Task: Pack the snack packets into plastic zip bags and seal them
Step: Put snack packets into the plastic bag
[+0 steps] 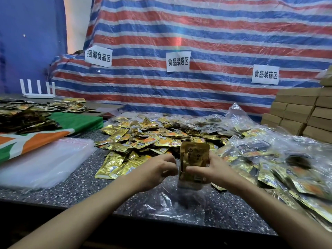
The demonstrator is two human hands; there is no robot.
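Backdrop is being formed by a red, white and blue striped tarp (197, 33), and everything is being carried by a dark speckled stone table (86, 180). Stock is being taken from a loose pile of gold foil snack packets (143, 139) at centre. A heap of filled clear bags (269, 150) is being kept at right, and a flat stack of empty clear zip bags (46, 164) at left. Step in hand: a thin clear plastic zip bag (179, 198) is being loaded just above the near table edge. An upright gold foil packet bundle (195, 155) is being grasped by the right hand (213, 169), thumb across the front, lower end inside the bag mouth, upper half outside. The bag lip is apparently being pinched by the left hand (154, 169), fingers curled; the film is blurred, so that contact is being judged, not confirmed. Needed for a clean insert: mouth being held wide and taut, bundle being kept square and pushed straight to the bottom, corners being kept off the film, zip track being left clear of foil before sealing.
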